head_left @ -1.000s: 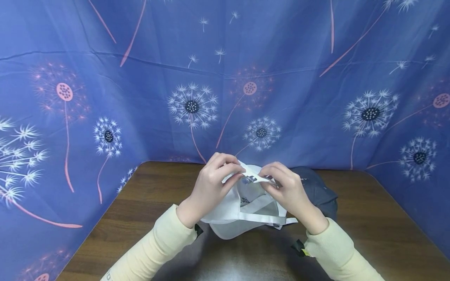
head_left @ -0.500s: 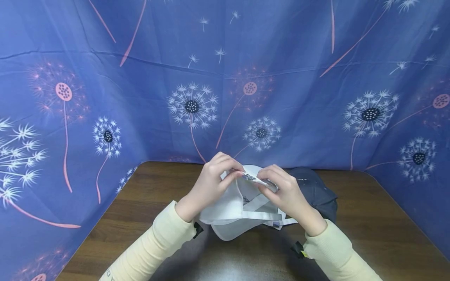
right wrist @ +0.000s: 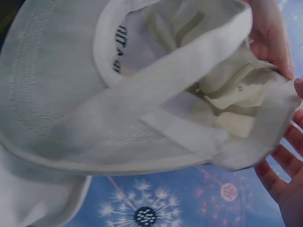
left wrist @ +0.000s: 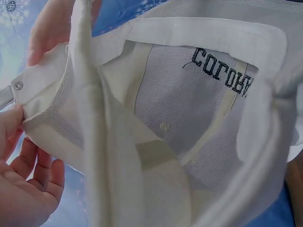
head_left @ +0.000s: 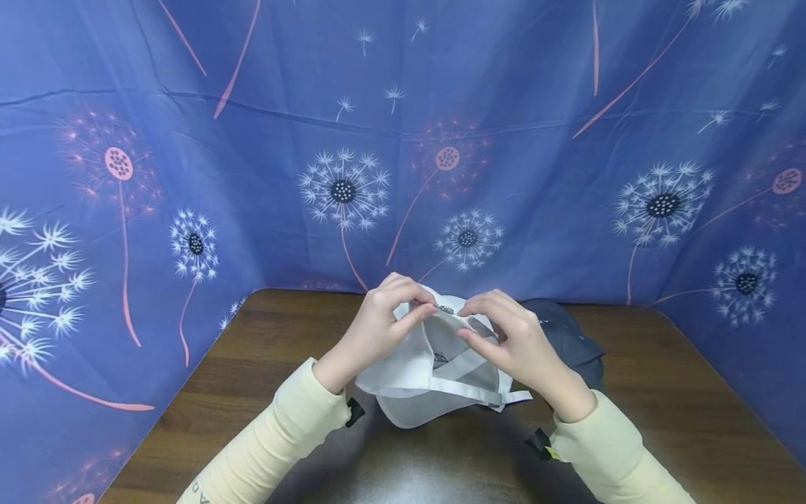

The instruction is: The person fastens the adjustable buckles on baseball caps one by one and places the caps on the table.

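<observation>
A white baseball cap [head_left: 393,374] is upturned over the table, its opening toward me and its visor [head_left: 409,413] low at the front. My left hand [head_left: 378,318] pinches the edge of the back opening between thumb and index finger. My right hand [head_left: 510,332] holds the same edge from the right, thumb below and index finger above. Between the hands sits a metal buckle [left wrist: 5,97], cut off in the left wrist view. Dark lettering [left wrist: 218,71] shows inside the cap. Another white strap [head_left: 460,390] crosses lower down; whether it belongs to a second cap I cannot tell.
Behind my right hand a dark cap [head_left: 557,329] lies on the wooden table [head_left: 277,322]. A blue dandelion-print curtain [head_left: 252,175] hangs along the back and sides. Another pale curved piece [right wrist: 38,189] shows low in the right wrist view.
The held edge has tilted, so the buckle is less plainly seen than a second ago. My right thumb and index finger have spread a little apart. The left hand has barely moved.
</observation>
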Tool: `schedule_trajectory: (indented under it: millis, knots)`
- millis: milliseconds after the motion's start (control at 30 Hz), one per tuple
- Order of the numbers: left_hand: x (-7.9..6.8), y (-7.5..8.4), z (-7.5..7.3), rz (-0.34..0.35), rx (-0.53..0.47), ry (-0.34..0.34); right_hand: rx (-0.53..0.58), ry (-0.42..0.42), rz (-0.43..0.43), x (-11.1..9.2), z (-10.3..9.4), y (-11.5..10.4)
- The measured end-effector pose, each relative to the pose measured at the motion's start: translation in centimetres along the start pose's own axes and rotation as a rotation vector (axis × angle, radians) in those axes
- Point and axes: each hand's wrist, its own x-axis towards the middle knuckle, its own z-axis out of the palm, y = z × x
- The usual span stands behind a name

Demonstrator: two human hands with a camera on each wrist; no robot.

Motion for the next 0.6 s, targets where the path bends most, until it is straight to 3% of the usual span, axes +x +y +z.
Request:
schedule_trajectory:
  millis: [600]
  knots:
    - [-0.2,0.3,0.8,0.051,0.021,-0.031,-0.017,0.017,0.023,2.0,-0.5,-2.4]
